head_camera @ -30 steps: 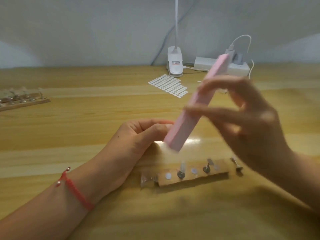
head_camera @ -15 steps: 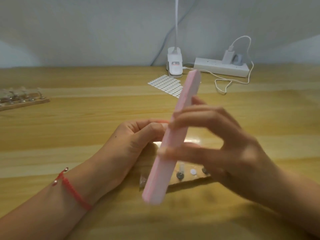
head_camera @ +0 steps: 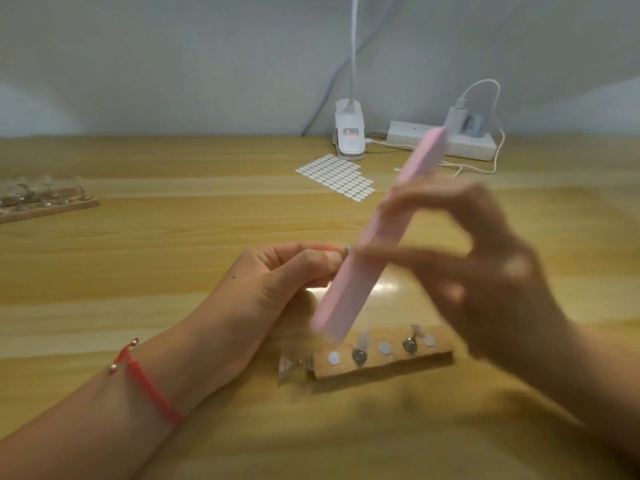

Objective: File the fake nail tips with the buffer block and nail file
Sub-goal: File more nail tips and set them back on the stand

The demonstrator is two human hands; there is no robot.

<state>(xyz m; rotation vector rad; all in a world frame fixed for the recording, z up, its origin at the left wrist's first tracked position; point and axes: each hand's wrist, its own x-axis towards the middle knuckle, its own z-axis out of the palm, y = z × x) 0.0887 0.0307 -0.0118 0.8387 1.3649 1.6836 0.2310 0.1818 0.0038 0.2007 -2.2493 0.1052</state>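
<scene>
As I judge it, the main risk is the small piece (head_camera: 347, 251) slipping. The left hand (head_camera: 277, 282) pinches it only between curled fingertips and thumb, so a hard or skewed stroke of the buffer block (head_camera: 367, 258) could twist it loose or flick it onto the table (head_camera: 173, 254). The block's low end also hangs just above the wooden strip (head_camera: 381, 362) near the table's front edge, where more nail tips (head_camera: 363, 339) stand on metal pegs, and a long downstroke could knock one over. The right hand (head_camera: 485, 271) is blurred, with its fingers and thumb gripping the block around its middle. A loose hold there could let the block roll off its flat face. The block is a long pink bar with squared sides, steeply tilted, its top end toward the table's far right corner. Its side lies against the left fingertips, above the middle of the table. Only a speck of metal shows of the pinched piece, and the tip itself is hidden.
</scene>
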